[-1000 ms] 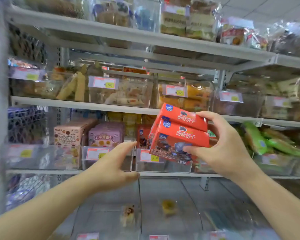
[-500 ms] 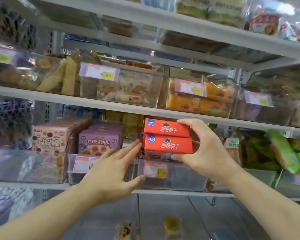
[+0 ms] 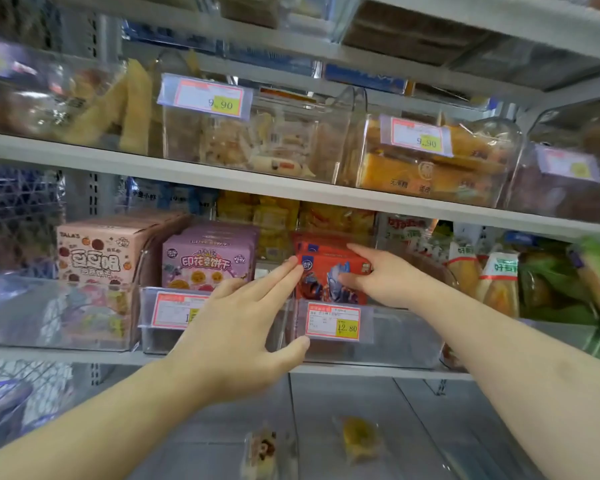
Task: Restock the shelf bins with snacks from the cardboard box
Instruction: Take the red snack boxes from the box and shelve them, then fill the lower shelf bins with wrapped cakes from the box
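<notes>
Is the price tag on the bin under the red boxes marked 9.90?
No, the price tag on the clear bin under the red boxes reads 12.80.

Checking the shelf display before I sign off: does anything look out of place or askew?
Nothing stands out. The red cookie boxes stand upright in the clear bin, held by the right hand; the left hand touches their edge.

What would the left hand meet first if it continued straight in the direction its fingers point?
Probably the red boxes: the left hand points up and right, its fingertips at or touching their left edge. The right hand holds them over the clear bin.
</notes>
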Tool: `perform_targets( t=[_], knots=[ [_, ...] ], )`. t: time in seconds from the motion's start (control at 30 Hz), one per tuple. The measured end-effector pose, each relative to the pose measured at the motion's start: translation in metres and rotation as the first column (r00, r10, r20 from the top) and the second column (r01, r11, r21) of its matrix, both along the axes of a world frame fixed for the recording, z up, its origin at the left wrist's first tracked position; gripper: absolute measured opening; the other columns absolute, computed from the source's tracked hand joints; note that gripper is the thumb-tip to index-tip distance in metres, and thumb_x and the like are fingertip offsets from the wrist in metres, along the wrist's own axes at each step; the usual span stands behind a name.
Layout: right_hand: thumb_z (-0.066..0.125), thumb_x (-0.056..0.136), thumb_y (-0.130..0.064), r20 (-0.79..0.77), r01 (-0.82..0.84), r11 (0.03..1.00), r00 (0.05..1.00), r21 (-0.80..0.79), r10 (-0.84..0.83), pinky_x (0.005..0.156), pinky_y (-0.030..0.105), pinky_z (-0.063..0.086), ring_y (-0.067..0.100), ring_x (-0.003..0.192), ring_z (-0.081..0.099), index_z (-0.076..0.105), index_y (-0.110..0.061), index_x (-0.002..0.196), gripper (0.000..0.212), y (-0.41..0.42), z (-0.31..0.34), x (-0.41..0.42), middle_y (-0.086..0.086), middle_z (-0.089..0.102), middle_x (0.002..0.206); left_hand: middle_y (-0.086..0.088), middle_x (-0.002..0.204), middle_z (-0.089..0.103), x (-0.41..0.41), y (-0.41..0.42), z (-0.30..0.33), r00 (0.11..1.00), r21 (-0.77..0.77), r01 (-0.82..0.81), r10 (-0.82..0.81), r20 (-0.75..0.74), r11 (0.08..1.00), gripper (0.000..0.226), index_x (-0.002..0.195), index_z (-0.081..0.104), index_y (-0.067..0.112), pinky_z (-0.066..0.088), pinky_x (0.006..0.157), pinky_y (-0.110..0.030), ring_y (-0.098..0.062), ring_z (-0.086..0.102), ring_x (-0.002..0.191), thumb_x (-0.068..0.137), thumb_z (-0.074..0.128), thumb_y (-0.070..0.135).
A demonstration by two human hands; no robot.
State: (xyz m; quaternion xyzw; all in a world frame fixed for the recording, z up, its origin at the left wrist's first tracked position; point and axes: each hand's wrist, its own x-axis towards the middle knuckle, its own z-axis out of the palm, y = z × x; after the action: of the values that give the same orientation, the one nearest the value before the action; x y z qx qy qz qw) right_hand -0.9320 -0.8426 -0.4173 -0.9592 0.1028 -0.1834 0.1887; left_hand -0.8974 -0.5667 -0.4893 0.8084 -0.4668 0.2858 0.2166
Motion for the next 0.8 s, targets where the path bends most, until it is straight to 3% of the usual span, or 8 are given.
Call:
perform_targets(
  t=[0.1, 0.23, 0.3, 0.47, 0.57, 0.67, 0.73, 0.8],
  knots=[
    [0.078, 0.091, -0.05, -0.044, -0.033, 0.993, 0.998, 0.11, 0.038, 0.102, 0.022, 0.041, 0.011, 0.121, 0.059, 0.036, -0.032, 0.163, 0.085, 0.006, 0.007, -0.005, -0.008, 0.057, 0.15, 0.038, 0.165, -0.019, 0.001, 0.0, -0.001, 1.0, 0.005, -0.002, 0.002, -0.008, 1.0, 0.09, 0.164, -0.009, 0.048, -0.007, 0.122, -0.022, 0.007, 0.011, 0.155, 0.093, 0.038, 0.075],
    [0.079, 0.091, -0.046, -0.03, -0.007, 0.997, 1.0, 0.081, 0.009, 0.102, 0.024, 0.044, 0.013, 0.119, 0.06, 0.028, -0.026, 0.165, 0.092, 0.016, 0.006, -0.005, -0.005, 0.059, 0.147, 0.04, 0.163, -0.02, -0.002, 0.0, 0.001, 0.999, 0.022, -0.006, 0.007, -0.038, 1.0, 0.09, 0.163, -0.011, 0.05, -0.003, 0.129, -0.031, 0.001, 0.014, 0.156, 0.092, 0.038, 0.076],
    [0.083, 0.09, -0.04, 0.015, 0.014, 0.993, 1.0, 0.114, -0.015, 0.101, 0.028, 0.048, 0.015, 0.114, 0.062, 0.032, -0.024, 0.16, 0.089, 0.019, 0.002, -0.004, -0.009, 0.062, 0.137, 0.04, 0.164, -0.018, -0.002, 0.0, 0.002, 0.998, 0.032, -0.003, 0.005, -0.057, 0.999, 0.09, 0.163, -0.01, 0.049, 0.001, 0.131, -0.036, 0.0, 0.016, 0.156, 0.092, 0.038, 0.075],
    [0.084, 0.086, -0.047, -0.017, 0.078, 0.991, 0.997, 0.111, -0.076, 0.096, 0.029, 0.052, 0.016, 0.111, 0.067, 0.047, -0.023, 0.147, 0.075, 0.019, 0.002, -0.01, -0.004, 0.07, 0.132, 0.038, 0.165, -0.018, -0.004, 0.001, 0.005, 0.996, 0.071, -0.017, 0.023, -0.087, 0.997, 0.089, 0.163, -0.011, 0.049, 0.003, 0.132, -0.037, 0.0, 0.015, 0.156, 0.091, 0.034, 0.076],
    [0.082, 0.085, -0.056, -0.007, 0.088, 0.996, 0.996, 0.018, -0.088, 0.092, 0.024, 0.049, 0.012, 0.106, 0.063, 0.045, -0.026, 0.15, 0.081, 0.023, 0.005, -0.026, -0.008, 0.068, 0.13, 0.037, 0.165, -0.02, -0.005, 0.002, 0.007, 0.994, 0.096, -0.026, 0.037, -0.107, 0.995, 0.088, 0.163, -0.012, 0.049, -0.002, 0.131, -0.036, 0.003, 0.006, 0.157, 0.095, 0.036, 0.075],
    [0.077, 0.086, -0.061, 0.038, 0.143, 0.99, 0.989, -0.013, -0.142, 0.105, 0.031, 0.047, 0.018, 0.131, 0.059, 0.036, -0.023, 0.16, 0.093, 0.026, 0.002, -0.048, -0.002, 0.058, 0.151, 0.032, 0.166, -0.019, -0.013, 0.006, 0.012, 0.989, 0.115, -0.018, 0.034, -0.142, 0.993, 0.087, 0.164, -0.01, 0.046, -0.007, 0.13, -0.032, 0.008, -0.007, 0.156, 0.098, 0.038, 0.074],
    [0.074, 0.088, -0.062, 0.106, 0.158, 0.987, 0.982, -0.029, -0.155, 0.111, 0.036, 0.045, 0.02, 0.14, 0.052, 0.035, -0.023, 0.161, 0.091, 0.03, -0.004, -0.069, -0.001, 0.05, 0.158, 0.036, 0.163, -0.018, -0.027, 0.013, 0.012, 0.985, 0.116, 0.028, -0.008, -0.174, 0.993, 0.084, 0.165, -0.007, 0.047, -0.015, 0.125, -0.021, 0.021, -0.022, 0.144, 0.099, 0.039, 0.073],
    [0.075, 0.091, -0.054, 0.208, 0.126, 0.992, 0.97, -0.002, -0.122, 0.108, 0.031, 0.044, 0.014, 0.137, 0.051, 0.04, -0.021, 0.158, 0.083, 0.042, -0.016, -0.097, -0.001, 0.049, 0.157, 0.043, 0.155, -0.021, -0.049, 0.03, 0.005, 0.968, 0.12, 0.095, -0.064, -0.244, 0.988, 0.079, 0.162, -0.002, 0.051, -0.019, 0.119, -0.011, 0.033, -0.032, 0.129, 0.1, 0.043, 0.07]
  ],
)
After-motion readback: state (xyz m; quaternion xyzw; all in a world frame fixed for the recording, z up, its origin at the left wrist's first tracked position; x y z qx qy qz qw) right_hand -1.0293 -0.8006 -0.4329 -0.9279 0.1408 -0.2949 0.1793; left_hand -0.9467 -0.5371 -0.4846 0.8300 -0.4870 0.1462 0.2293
